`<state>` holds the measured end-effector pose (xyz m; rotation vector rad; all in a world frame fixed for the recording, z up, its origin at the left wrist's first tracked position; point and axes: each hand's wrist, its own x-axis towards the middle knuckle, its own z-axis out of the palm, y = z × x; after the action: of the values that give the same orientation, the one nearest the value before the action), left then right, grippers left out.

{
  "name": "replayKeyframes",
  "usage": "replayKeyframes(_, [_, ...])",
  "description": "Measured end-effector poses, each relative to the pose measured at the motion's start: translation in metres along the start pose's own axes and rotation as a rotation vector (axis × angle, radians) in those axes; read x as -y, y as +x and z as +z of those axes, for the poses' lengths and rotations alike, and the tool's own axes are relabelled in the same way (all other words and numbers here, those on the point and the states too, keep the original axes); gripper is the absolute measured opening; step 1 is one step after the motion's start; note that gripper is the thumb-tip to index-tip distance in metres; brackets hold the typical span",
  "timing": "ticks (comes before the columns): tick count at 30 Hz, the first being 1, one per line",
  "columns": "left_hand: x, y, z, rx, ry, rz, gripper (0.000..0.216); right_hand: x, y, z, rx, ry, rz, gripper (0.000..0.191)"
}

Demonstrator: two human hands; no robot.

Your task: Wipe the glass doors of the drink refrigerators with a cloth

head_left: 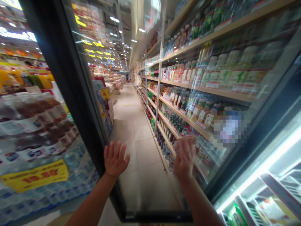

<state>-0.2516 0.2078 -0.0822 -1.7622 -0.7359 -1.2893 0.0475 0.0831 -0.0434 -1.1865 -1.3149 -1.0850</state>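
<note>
A glass cooler door [117,196] with a black frame fills the middle of the view and stands ajar. My left hand [116,160] is spread against the glass beside the left bar of the frame, fingers pointing up and holding nothing. Further right, my right hand [185,158] is raised at the same pane with its fingers together, slightly blurred. Something pale and pinkish shows at its fingertips; whether it is a thin cloth or a reflection, I cannot tell.
Through the glass, shelves of bottled drinks [178,83] line the right of a long tiled aisle [131,125]. Shrink-wrapped bottles [35,135] are stacked left, with a yellow price sign [35,175]. A lit cooler interior [261,191] with packages lies at lower right.
</note>
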Motion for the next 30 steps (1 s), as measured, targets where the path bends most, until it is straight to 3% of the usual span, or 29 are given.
replayKeyframes(2, [0.000, 0.000, 0.000, 0.007, -0.005, -0.004, 0.077, 0.012, -0.004, 0.001, 0.121, 0.035, -0.134, 0.052])
replayKeyframes(4, [0.000, -0.002, -0.001, 0.016, -0.011, -0.012, 0.077, 0.002, 0.000, -0.003, 0.115, 0.019, -0.130, 0.054])
replayKeyframes(8, [0.000, -0.006, -0.002, 0.027, 0.005, -0.021, 0.078, -0.036, 0.019, -0.010, -0.169, -0.065, 0.171, 0.057])
replayKeyframes(10, [-0.001, -0.008, -0.002, 0.027, 0.016, -0.020, 0.077, -0.031, 0.016, -0.006, -0.194, -0.065, 0.225, 0.057])
replayKeyframes(14, [-0.002, -0.009, -0.003, 0.041, 0.013, -0.042, 0.077, 0.011, -0.011, 0.003, 0.109, 0.047, -0.098, 0.058])
replayKeyframes(16, [-0.003, -0.007, -0.004, 0.038, 0.012, -0.041, 0.077, 0.014, -0.012, 0.003, 0.174, 0.059, -0.163, 0.059])
replayKeyframes(20, [-0.005, -0.003, -0.007, 0.029, 0.002, -0.033, 0.075, -0.012, 0.015, -0.002, -0.114, -0.020, 0.239, 0.060])
replayKeyframes(22, [-0.005, -0.002, -0.009, 0.031, -0.004, -0.034, 0.074, -0.010, 0.020, -0.001, -0.182, -0.046, 0.330, 0.059])
replayKeyframes(24, [-0.005, -0.001, -0.009, 0.027, -0.004, -0.025, 0.074, 0.009, 0.013, 0.003, -0.085, -0.039, 0.199, 0.060])
replayKeyframes(27, [-0.004, 0.000, -0.010, 0.026, -0.001, -0.007, 0.074, 0.035, -0.005, 0.006, 0.235, 0.048, -0.144, 0.062])
replayKeyframes(29, [-0.004, 0.000, -0.010, 0.031, 0.000, -0.009, 0.074, 0.030, -0.005, 0.002, 0.260, 0.059, -0.176, 0.064])
replayKeyframes(30, [-0.004, 0.000, -0.010, 0.034, -0.001, -0.016, 0.073, 0.020, -0.001, 0.000, 0.191, 0.038, -0.096, 0.064])
